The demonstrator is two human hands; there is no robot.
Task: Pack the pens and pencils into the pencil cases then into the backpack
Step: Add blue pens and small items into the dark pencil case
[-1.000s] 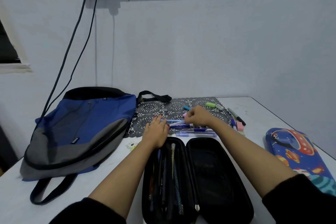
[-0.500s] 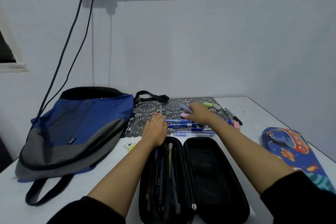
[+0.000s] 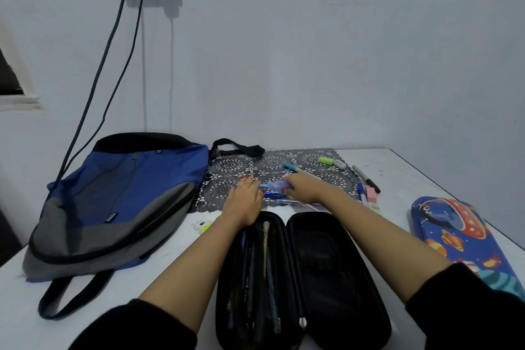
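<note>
**Packing partly done, loose pens remain**

Open black pencil case point(image 3: 338, 278) holds several pens in its left half; backpack point(image 3: 119, 202) lies flat, space-print case point(image 3: 460, 236) shut. Right grip point(image 3: 302, 189) closed round a pale purple pen point(image 3: 274, 185), blurred, over the lace mat point(image 3: 227, 167); its long axis runs left-right, free end toward the left grip point(image 3: 244, 202), open, fingers straight. Blue pens point(image 3: 274, 195) and a teal marker point(image 3: 292, 167) lie unpacked

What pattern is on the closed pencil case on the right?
The pencil case is blue with planets and a spaceship, head view.
</note>
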